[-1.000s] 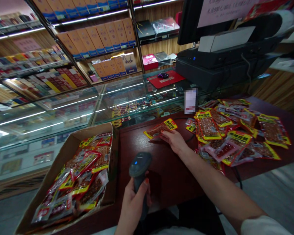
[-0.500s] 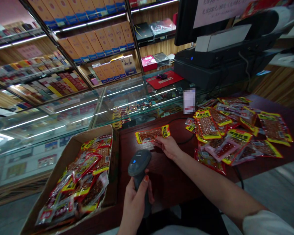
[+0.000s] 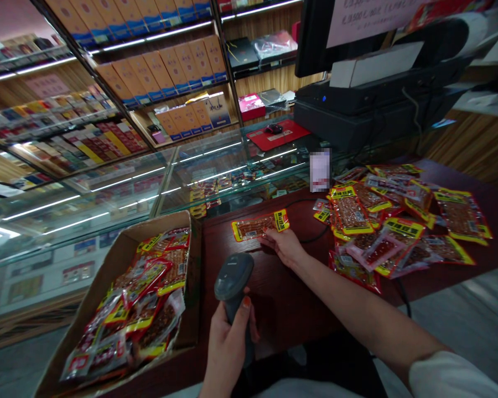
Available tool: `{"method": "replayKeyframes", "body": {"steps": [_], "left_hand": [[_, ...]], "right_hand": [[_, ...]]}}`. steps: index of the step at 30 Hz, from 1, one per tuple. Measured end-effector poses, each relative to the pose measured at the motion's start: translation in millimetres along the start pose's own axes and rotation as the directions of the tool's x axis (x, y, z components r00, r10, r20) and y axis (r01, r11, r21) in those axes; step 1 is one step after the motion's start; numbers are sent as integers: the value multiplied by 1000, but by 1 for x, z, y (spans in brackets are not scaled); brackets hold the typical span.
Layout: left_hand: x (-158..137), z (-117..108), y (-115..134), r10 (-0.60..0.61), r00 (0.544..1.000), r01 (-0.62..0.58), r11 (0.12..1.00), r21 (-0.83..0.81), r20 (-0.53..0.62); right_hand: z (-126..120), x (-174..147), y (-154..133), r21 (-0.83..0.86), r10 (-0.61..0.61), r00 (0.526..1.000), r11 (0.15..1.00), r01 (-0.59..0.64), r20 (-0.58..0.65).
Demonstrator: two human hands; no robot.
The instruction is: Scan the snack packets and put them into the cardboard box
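My left hand (image 3: 230, 340) is wrapped round the handle of a grey barcode scanner (image 3: 234, 273), its head tilted up over the dark red table. Beyond it, my right hand (image 3: 284, 243) grips the near edge of a snack packet (image 3: 257, 226) with a red and yellow border and brown contents showing through. The packet is just past the scanner's head, above the tabletop. To the left stands a cardboard box (image 3: 194, 265) with many similar packets (image 3: 143, 282) in it. A loose heap of packets (image 3: 352, 213) lies on the table to the right.
Behind the table runs a glass display counter (image 3: 166, 182) with a red mat (image 3: 263, 141) and a mouse (image 3: 274, 129) on it. A dark cash register (image 3: 348, 119) with a screen stands at the back right. Shelves of boxes (image 3: 166, 69) line the wall.
The packet in my right hand has shifted very slightly to the right. The blue light on the scanner's head has gone out. Both hands keep their grips.
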State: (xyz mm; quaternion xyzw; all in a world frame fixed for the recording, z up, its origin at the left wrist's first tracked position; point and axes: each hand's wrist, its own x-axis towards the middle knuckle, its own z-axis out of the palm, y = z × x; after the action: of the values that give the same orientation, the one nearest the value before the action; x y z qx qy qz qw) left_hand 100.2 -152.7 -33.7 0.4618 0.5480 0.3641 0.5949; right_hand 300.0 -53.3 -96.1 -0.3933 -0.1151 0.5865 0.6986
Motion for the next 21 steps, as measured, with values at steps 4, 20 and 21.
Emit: {"method": "replayKeyframes", "body": {"steps": [4, 20, 21], "left_hand": [[7, -7, -19, -73, 997, 70, 991, -118, -22], [8, -20, -35, -150, 988, 139, 961, -239, -29], [10, -20, -37, -150, 988, 141, 960, -241, -19]], "right_hand": [[6, -6, -11, 31, -16, 998, 999, 18, -64], [113, 8, -12, -575, -248, 896, 696, 430, 369], [85, 7, -33, -718, -315, 882, 515, 468, 349]]}}
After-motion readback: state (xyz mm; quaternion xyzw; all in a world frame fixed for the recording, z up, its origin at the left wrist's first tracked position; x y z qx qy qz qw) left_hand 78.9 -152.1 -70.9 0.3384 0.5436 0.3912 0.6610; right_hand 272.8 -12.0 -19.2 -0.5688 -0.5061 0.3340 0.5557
